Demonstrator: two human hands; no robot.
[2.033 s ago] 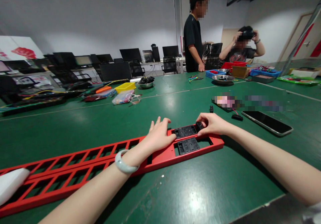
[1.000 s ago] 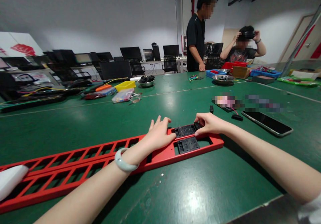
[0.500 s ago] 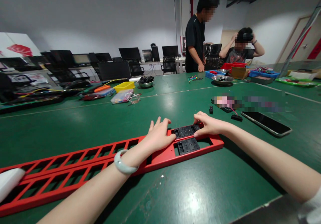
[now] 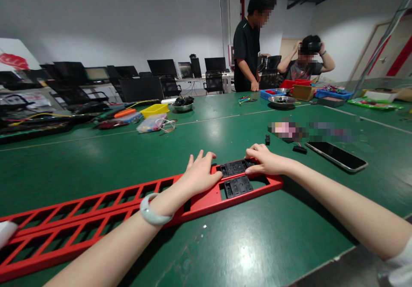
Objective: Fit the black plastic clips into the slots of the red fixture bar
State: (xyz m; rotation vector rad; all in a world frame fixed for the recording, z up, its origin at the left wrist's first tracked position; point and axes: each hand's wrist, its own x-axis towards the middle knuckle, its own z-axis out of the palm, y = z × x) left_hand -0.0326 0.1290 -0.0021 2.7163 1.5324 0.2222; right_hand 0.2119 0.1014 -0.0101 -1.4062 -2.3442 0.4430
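Observation:
A long red frame (image 4: 206,200) with two rows of slots lies slantwise on the green table. Near its right end, black plastic blocks (image 4: 232,168) fill part of the back opening, and more black blocks (image 4: 238,186) sit in the front opening beside a gap. My left hand (image 4: 202,175), a pale bangle (image 4: 151,212) on its wrist, rests on the frame left of the back blocks with fingers spread. My right hand (image 4: 262,160) pinches the rightmost back block between thumb and fingers; the hand hides most of that block.
Right of the frame lie a phone (image 4: 336,156), a small black block (image 4: 268,140) and a black piece with a wire (image 4: 299,149). Farther back stand metal bowls (image 4: 281,102), a yellow tray (image 4: 155,110) and a plastic bag (image 4: 151,124). Two people (image 4: 247,55) are across the table.
The whole view has shifted slightly, so everything appears a little farther left. Both hands keep nearly the same places on the frame and blocks.

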